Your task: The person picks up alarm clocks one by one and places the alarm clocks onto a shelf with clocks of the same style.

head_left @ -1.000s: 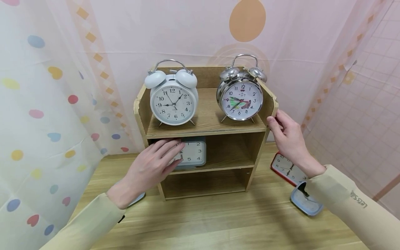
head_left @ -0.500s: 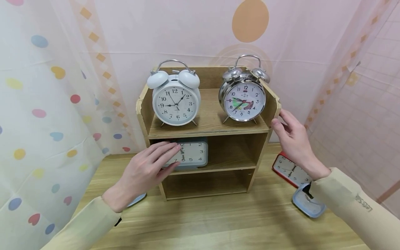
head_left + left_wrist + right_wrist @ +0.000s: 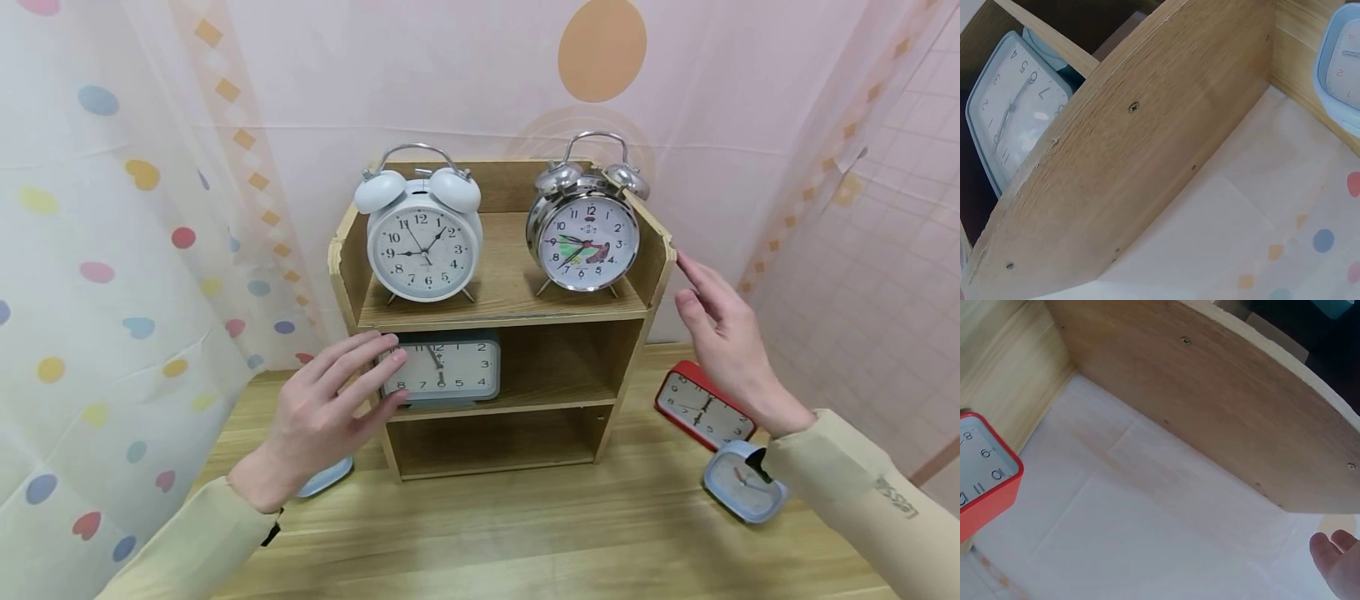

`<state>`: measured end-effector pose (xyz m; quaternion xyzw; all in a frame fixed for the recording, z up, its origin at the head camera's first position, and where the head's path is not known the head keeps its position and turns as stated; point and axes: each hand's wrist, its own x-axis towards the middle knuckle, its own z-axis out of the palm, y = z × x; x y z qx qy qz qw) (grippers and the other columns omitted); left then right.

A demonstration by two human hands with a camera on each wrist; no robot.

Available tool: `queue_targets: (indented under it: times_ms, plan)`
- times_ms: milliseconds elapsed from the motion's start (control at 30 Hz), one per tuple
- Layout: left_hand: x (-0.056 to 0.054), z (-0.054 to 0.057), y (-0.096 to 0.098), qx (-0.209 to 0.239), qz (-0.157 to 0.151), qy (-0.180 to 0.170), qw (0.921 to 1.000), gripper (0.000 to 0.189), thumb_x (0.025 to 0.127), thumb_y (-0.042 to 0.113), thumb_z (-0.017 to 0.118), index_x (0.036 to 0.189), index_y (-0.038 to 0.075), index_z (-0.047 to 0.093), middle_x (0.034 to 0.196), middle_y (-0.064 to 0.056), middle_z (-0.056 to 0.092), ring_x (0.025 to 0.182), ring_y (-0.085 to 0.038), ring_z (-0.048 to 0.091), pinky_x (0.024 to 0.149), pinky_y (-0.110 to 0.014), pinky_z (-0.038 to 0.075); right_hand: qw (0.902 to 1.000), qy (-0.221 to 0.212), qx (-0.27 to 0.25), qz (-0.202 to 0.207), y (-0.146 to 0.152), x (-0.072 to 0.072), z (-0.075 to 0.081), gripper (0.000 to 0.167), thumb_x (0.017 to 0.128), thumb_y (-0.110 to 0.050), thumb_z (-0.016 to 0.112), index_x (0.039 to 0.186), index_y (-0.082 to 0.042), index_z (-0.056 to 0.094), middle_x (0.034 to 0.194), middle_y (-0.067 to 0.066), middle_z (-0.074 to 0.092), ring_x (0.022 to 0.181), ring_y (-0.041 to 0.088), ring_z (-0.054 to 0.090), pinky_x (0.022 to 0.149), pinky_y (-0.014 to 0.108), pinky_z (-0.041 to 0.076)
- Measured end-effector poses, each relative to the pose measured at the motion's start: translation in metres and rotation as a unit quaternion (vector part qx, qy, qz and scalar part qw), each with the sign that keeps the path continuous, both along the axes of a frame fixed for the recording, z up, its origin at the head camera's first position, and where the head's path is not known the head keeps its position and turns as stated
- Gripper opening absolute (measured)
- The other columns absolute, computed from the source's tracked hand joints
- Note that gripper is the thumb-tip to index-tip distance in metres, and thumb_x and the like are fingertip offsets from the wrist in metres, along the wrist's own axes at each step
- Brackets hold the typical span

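A small wooden shelf [image 3: 495, 317] stands on the table. On its middle level, toward the left, sits a blue-grey rectangular clock [image 3: 457, 371], also in the left wrist view [image 3: 1019, 115]. My left hand [image 3: 318, 408] hovers before that clock's left part, fingers extended and holding nothing. Beside the shelf's right side panel is my right hand [image 3: 731, 342]; its fingers are straight, with the fingertips close to the panel's front edge. On the top level stand a white twin-bell alarm clock [image 3: 423, 250] at left and a silver twin-bell alarm clock [image 3: 585, 242] at right.
Right of the shelf, a red rectangular clock [image 3: 705, 404] and a light blue clock [image 3: 742, 483] lie on the wooden table [image 3: 495, 533]. Another light blue clock [image 3: 326, 479] is partly hidden beneath my left forearm. A patterned curtain [image 3: 187, 208] surrounds the table.
My left hand has drawn back leftward, uncovering more of the blue-grey clock's face. My right hand has let go of the shelf's side panel and shifted slightly right.
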<state>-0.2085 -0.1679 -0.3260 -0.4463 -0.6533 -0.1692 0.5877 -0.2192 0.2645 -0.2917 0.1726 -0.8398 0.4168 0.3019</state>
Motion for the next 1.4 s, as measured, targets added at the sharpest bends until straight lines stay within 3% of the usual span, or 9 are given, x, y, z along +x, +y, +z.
queue_targets:
  times_ms: [300, 433, 500, 567, 667, 800, 900, 1133, 1400]
  plan:
    - [-0.002, 0.005, 0.003, 0.126, -0.042, -0.006, 0.9911, 0.036, 0.102, 0.027, 0.07, 0.116, -0.006, 0.071, 0.127, -0.02, 0.072, 0.13, -0.025, 0.067, 0.121, -0.026, 0.048, 0.9995, -0.021, 0.021, -0.013, 0.015, 0.002, -0.002, 0.049, 0.111, -0.028, 0.051, 0.16, -0.03, 0.045, 0.165, 0.008, 0.047, 0.14, 0.015, 0.052, 0.105, 0.0, 0.036]
    - [-0.002, 0.009, 0.004, 0.176, -0.044, -0.032, 0.9829, 0.046, 0.102, 0.032, 0.07, 0.12, -0.01, 0.068, 0.132, -0.021, 0.07, 0.134, -0.022, 0.064, 0.119, -0.024, 0.048, 0.9987, -0.021, 0.041, -0.02, 0.021, 0.002, -0.005, 0.05, 0.11, -0.027, 0.054, 0.16, -0.026, 0.046, 0.166, 0.009, 0.046, 0.132, 0.003, 0.056, 0.105, 0.001, 0.035]
    - [-0.003, 0.009, 0.002, 0.198, -0.028, -0.053, 0.9784, 0.052, 0.103, 0.038, 0.068, 0.124, -0.01, 0.066, 0.134, -0.021, 0.069, 0.13, -0.021, 0.065, 0.11, -0.014, 0.048, 0.9975, -0.028, 0.058, -0.028, 0.024, 0.001, -0.007, 0.051, 0.11, -0.028, 0.054, 0.16, -0.025, 0.046, 0.167, 0.01, 0.045, 0.113, -0.008, 0.056, 0.11, 0.013, 0.039]
    - [-0.004, 0.009, -0.001, 0.217, -0.004, -0.081, 0.9727, 0.059, 0.103, 0.044, 0.066, 0.128, -0.01, 0.064, 0.137, -0.021, 0.068, 0.127, -0.02, 0.065, 0.099, -0.006, 0.046, 0.9963, -0.04, 0.07, -0.031, 0.028, 0.001, -0.008, 0.052, 0.11, -0.028, 0.055, 0.161, -0.022, 0.045, 0.167, 0.013, 0.044, 0.117, 0.001, 0.06, 0.119, 0.034, 0.042]
    - [-0.005, 0.009, -0.006, 0.236, 0.019, -0.135, 0.9621, 0.068, 0.102, 0.053, 0.063, 0.135, -0.008, 0.061, 0.142, -0.021, 0.066, 0.129, -0.016, 0.064, 0.092, -0.002, 0.044, 0.9931, -0.06, 0.092, -0.04, 0.033, 0.001, -0.011, 0.054, 0.109, -0.03, 0.055, 0.161, -0.02, 0.045, 0.167, 0.015, 0.042, 0.089, 0.008, 0.062, 0.113, 0.051, 0.042]
    - [-0.003, 0.014, -0.011, 0.248, 0.019, -0.204, 0.9468, 0.065, 0.103, 0.046, 0.066, 0.145, -0.002, 0.057, 0.148, -0.019, 0.063, 0.138, -0.01, 0.06, 0.103, -0.007, 0.05, 0.9889, -0.082, 0.117, -0.043, 0.04, 0.001, -0.015, 0.056, 0.109, -0.031, 0.055, 0.162, -0.017, 0.043, 0.168, 0.018, 0.04, 0.107, 0.026, 0.067, 0.113, 0.06, 0.041]
    - [-0.002, 0.018, -0.012, 0.252, 0.012, -0.255, 0.9334, 0.056, 0.102, 0.027, 0.069, 0.151, 0.004, 0.054, 0.152, -0.014, 0.061, 0.139, -0.007, 0.06, 0.102, -0.006, 0.05, 0.9864, -0.1, 0.125, -0.037, 0.045, 0.001, -0.018, 0.058, 0.109, -0.032, 0.055, 0.163, -0.015, 0.04, 0.17, 0.02, 0.036, 0.149, 0.052, 0.039, 0.113, 0.081, 0.031]
    - [-0.002, 0.024, -0.01, 0.252, 0.006, -0.354, 0.9007, 0.059, 0.102, 0.013, 0.067, 0.157, 0.017, 0.049, 0.157, -0.007, 0.058, 0.138, 0.003, 0.056, 0.103, -0.006, 0.05, 0.98, -0.12, 0.155, -0.037, 0.054, -0.002, -0.023, 0.062, 0.109, -0.034, 0.056, 0.164, -0.012, 0.038, 0.171, 0.023, 0.033, 0.151, 0.056, 0.033, 0.109, 0.082, 0.034]
    - [-0.004, 0.028, -0.006, 0.265, 0.01, -0.387, 0.883, 0.058, 0.102, 0.014, 0.066, 0.158, 0.019, 0.049, 0.156, -0.005, 0.058, 0.136, -0.001, 0.059, 0.102, -0.004, 0.049, 0.97, -0.145, 0.189, -0.046, 0.067, -0.005, -0.029, 0.066, 0.107, -0.037, 0.059, 0.163, -0.008, 0.038, 0.168, 0.029, 0.033, 0.151, 0.058, 0.031, 0.113, 0.082, 0.029]
